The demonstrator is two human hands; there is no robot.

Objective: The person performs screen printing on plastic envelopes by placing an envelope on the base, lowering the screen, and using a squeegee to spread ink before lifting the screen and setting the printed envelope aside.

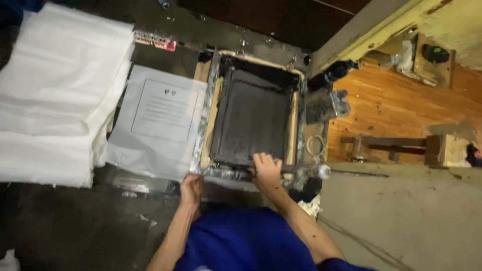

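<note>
At the near edge of the dark bench [60, 226], a person in a blue top is leaning over a screen-printing frame [253, 118], w/ both arms reaching fwd. The frame is lying flat, roughly mid-bench, its mesh black w/ ink and its pale wooden border wrapped in silvery tape. The right hand [266, 169] is resting on the frame's near rail, fingers spread and curled over a dark bar lying along that rail; it's gripping or pressing it, can't tell which. The left hand [191, 189] is sitting at the frame's near-left corner, closed into a loose fist around the taped edge. Just left of the frame, touching its side, a pale sheet w/ a printed rectangular panel [158, 120] is lying flat, its near edge hanging slightly crumpled. Further left, toward the bench's left edge, a thick stack of white fabric [55, 95] is lying folded, overlapping the sheet's left side. Right of the frame, a small roll of tape [315, 145] is lying by the far-right rail, w/ dark ink-smeared clutter behind it. Beyond the bench's right edge an orange wooden floor [401, 110] is showing, w/ a wooden block [442, 149] sitting on it, and a grey concrete slab [401, 216] is filling the near-right.
</note>
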